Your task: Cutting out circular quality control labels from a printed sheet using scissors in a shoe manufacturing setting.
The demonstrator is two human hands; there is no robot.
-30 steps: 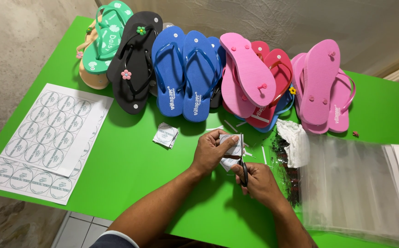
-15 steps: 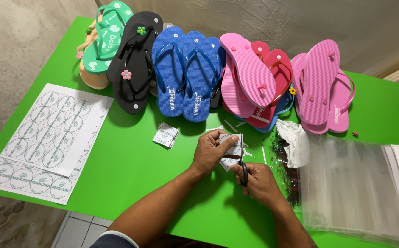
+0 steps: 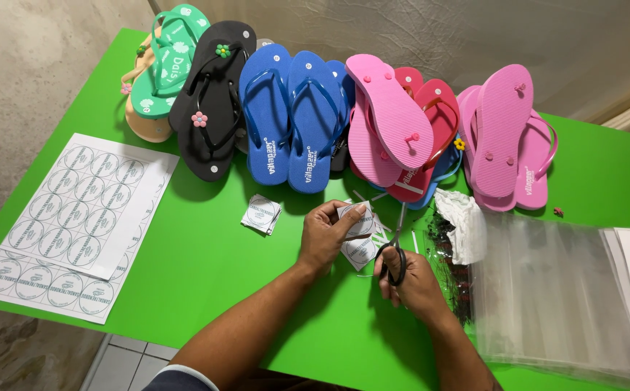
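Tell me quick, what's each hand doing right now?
Left hand: closed on a cut paper label piece.
Right hand: closed on black-handled scissors, blades at the paper.

We see bright, even, soft light, apparently from about twelve o'clock, since the sandals (image 3: 307, 116) drop short, soft shadows toward six on the green table (image 3: 206, 268). Pale glare lies on the clear plastic bags (image 3: 547, 289) at four o'clock. Focus is sharp throughout, and edges bow slightly.
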